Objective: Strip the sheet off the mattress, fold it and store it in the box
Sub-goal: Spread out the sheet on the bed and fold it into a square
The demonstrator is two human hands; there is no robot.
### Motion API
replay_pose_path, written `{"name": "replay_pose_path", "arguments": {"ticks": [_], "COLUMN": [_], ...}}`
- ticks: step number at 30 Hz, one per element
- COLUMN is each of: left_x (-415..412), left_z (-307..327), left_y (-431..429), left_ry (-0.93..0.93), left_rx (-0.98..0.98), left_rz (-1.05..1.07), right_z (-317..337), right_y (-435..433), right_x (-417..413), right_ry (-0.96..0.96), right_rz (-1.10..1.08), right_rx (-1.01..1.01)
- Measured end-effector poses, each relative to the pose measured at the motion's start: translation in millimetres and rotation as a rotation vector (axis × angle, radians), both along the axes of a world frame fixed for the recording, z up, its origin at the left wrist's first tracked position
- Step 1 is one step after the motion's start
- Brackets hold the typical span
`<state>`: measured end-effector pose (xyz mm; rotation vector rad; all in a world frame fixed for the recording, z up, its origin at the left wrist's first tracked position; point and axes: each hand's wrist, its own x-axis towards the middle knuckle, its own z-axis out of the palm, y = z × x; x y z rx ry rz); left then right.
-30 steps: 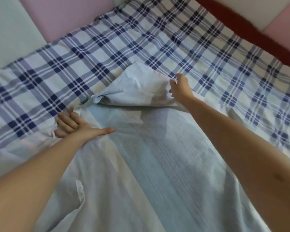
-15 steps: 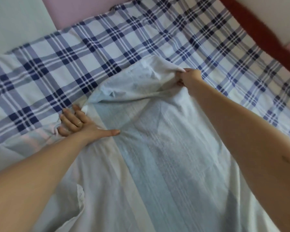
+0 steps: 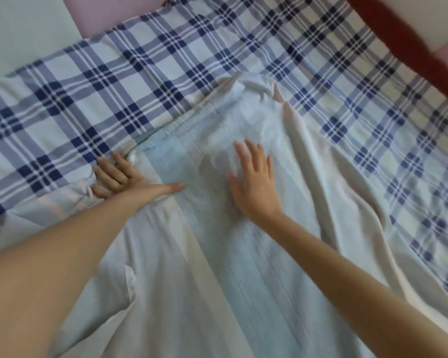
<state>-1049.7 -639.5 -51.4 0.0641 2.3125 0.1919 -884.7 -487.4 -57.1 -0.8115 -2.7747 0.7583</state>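
Left hand [image 3: 119, 178]: fingers straight, pressing the fold's left edge.
Sheet [image 3: 166, 81]: plaid, spread across the bed, pale underside folded over the middle.
Right hand [image 3: 254, 179]: fingers spread, released, flat on the fold.
Far right: open plaid reaching the red bed frame [image 3: 398, 40].

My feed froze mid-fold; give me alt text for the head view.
Both bare hands press flat on a pale blue-and-white striped cloth spread over a blue-and-white plaid sheet: the left hand at the cloth's left edge, the right hand with spread fingers near its bunched far corner.
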Motion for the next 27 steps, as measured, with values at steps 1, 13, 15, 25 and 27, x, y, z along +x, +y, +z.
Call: {"name": "replay_pose_path", "arguments": {"ticks": [1,13,15,25,27], "left_x": [-0.7,63.3,114.0,206.6,195.8], "left_z": [-1.8,-3.3,-10.5,-6.4,2.0], "left_y": [0.1,-0.2,-17.7,-257.0,-285.2], "left_ry": [0.01,0.372,0.456,0.395,0.391], "left_rx": [-0.001,0.203,0.316,0.232,0.291], "left_rz": [0.004,-0.008,-0.211,-0.823,-0.705], "right_z": [-7.1,-5.4,-5.2,2.9,18.2], "right_y": [-33.4,41.3,-9.7,-202.0,-200.7], "right_x": [31.5,199.6,190.9,246.3,231.2], "right_ry": [-0.045,-0.695,-0.575,-0.803,-0.897], "right_rz": [0.252,-0.63,-0.458,0.155,0.177], "right_rx": [0.121,0.18,0.18,-0.196,-0.215]}}
